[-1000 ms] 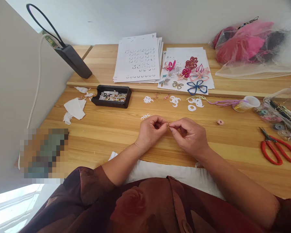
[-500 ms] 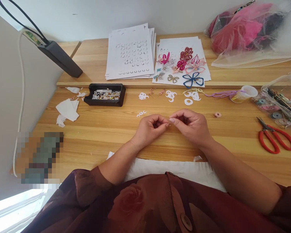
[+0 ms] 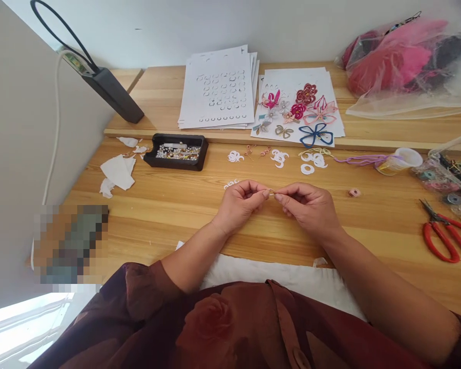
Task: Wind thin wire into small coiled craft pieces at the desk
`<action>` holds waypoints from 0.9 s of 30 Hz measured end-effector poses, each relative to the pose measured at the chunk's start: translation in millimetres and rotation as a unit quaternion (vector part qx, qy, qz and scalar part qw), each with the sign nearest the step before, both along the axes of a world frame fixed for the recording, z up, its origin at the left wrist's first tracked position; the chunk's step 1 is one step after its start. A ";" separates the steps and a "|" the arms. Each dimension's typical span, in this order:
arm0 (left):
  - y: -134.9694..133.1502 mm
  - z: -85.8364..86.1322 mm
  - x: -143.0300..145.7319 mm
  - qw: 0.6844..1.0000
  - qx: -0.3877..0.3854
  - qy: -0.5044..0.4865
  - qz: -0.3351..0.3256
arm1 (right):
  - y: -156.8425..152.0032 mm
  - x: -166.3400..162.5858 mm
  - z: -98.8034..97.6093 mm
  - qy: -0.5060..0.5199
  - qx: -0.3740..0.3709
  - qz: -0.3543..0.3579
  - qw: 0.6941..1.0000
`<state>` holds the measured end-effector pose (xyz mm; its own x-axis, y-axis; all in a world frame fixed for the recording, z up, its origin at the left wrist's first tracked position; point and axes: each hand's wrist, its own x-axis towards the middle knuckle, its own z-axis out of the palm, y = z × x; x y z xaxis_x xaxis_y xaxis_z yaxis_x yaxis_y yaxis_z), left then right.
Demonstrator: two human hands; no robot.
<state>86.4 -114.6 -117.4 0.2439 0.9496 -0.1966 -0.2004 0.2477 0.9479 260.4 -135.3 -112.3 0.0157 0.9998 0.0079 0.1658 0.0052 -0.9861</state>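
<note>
Over the middle of the desk, my left hand (image 3: 241, 207) and my right hand (image 3: 311, 211) face each other, fingertips almost touching. Both pinch thumb against forefinger. Between the tips shows a small pale curved piece (image 3: 271, 191) with a thin, thread-like edge; most of it is covered by fingers. Small white paper crescents (image 3: 230, 183) lie just behind my left hand, partly hidden by it. To the right of my right hand sits a small pink spool of thread (image 3: 354, 192).
Behind the hands lie piles of paper cutouts (image 3: 279, 158) and a black bead tray (image 3: 175, 164). Handmade flowers (image 3: 316, 135) rest on paper sheets on the raised ledge. Red-handled scissors (image 3: 441, 243), a plastic cup (image 3: 401, 160) and a clear box are at right; paper scraps (image 3: 118, 171) at left.
The fingertips have drawn slightly apart, and more of the small curved piece shows between them. The whole view has shifted, so the desk items appear farther right.
</note>
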 end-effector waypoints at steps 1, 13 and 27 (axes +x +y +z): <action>0.4 -0.4 0.5 1.000 0.000 -0.002 0.009 | -0.6 -0.6 -0.5 -0.001 0.002 -0.001 1.000; 0.0 -6.4 3.1 0.995 0.037 0.037 0.087 | -9.1 -10.0 -7.1 -0.032 0.019 -0.028 0.999; -5.2 -9.0 2.3 0.956 0.219 0.195 0.005 | -11.1 0.1 12.9 -0.277 0.258 0.018 0.925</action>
